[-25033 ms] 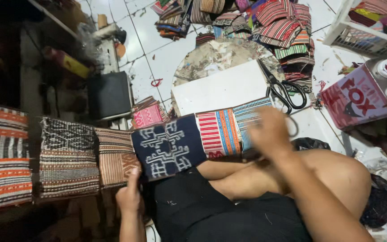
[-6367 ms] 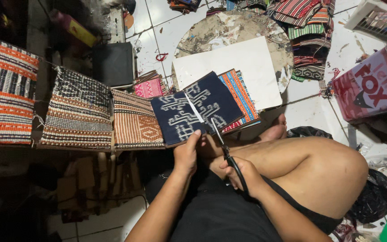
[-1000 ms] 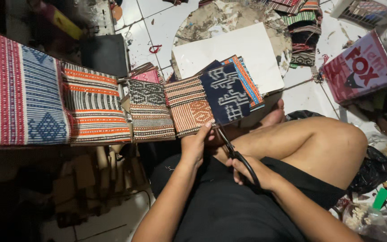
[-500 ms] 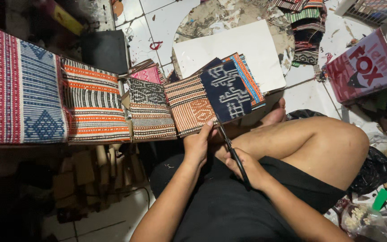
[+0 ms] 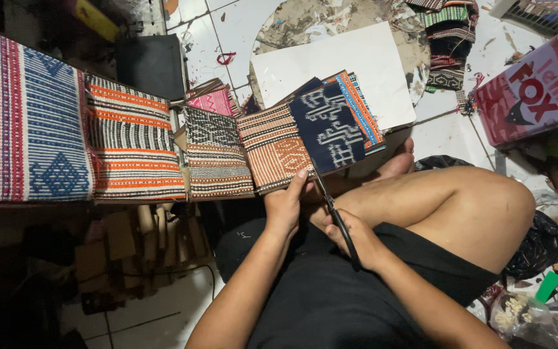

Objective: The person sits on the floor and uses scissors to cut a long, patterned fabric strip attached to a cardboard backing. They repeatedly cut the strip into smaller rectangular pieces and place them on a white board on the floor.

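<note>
The left hand [image 5: 285, 207] pinches the lower edge of the strip of woven panels [image 5: 227, 152], fingertips on the brown-and-orange panel [image 5: 276, 152], right beside the dark blue panel [image 5: 327, 129]. The right hand [image 5: 353, 239] is closed around the handles of the black scissors [image 5: 334, 216], and the blades point up at the boundary between those two panels. Whether the blades are parted I cannot tell; they look close together.

To cut well here, I'd say keep that pinch tight and near the blades so the cloth stays taut, follow the seam line rather than the pattern, and take short bites, with the fingertips clear of the tips.

The strip hangs across the lap and runs off to the left over bigger striped panels. Ahead, a white board [image 5: 337, 71] lies on the white tiled floor [image 5: 234, 26], which is scattered with scraps and threads. A pile of folded woven cloth [image 5: 447, 45] sits at the top, a red tin box [image 5: 534, 94] to the right, a black bag [image 5: 540, 242] beside the bent knee, and cardboard pieces [image 5: 130, 239] lower left. It's a cramped, dim corner.
</note>
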